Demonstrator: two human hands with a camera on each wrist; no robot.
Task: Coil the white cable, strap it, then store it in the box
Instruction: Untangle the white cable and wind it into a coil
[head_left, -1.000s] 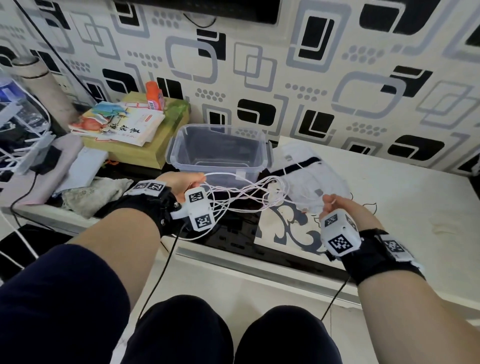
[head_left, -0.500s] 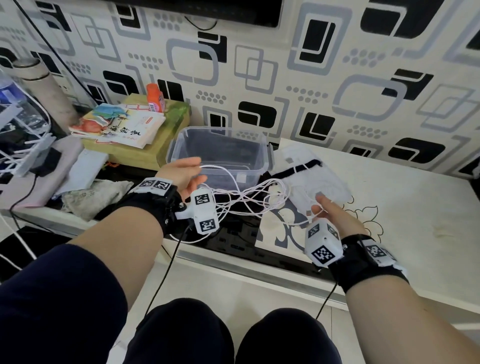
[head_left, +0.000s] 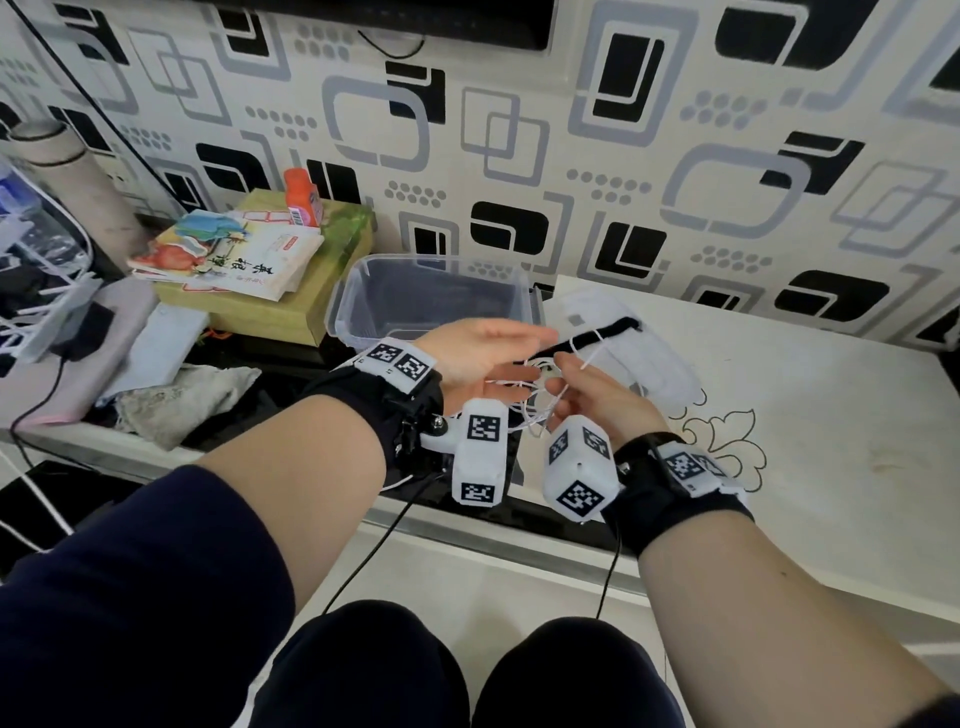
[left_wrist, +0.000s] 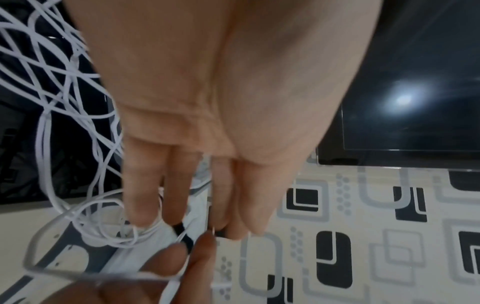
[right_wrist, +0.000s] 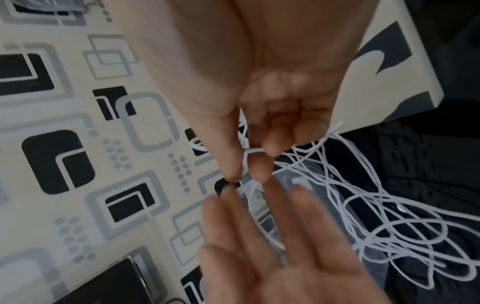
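One cream table (head_left: 810, 415) meets black-and-grey patterned wallpaper (head_left: 519, 156).

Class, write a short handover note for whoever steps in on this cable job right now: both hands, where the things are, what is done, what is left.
Left hand: open, fingers straight, loops of the thin white cable draped across the palm.
Right hand: pinches a strand of the cable between thumb and forefinger, close to the left fingertips.
Clear plastic box: behind the hands, no cable in it.
Black strap: lies beside the box on a white sheet.
Done: cable gathered into loose, untidy loops.
Left: tidy the coil, strap it, store it in the box.
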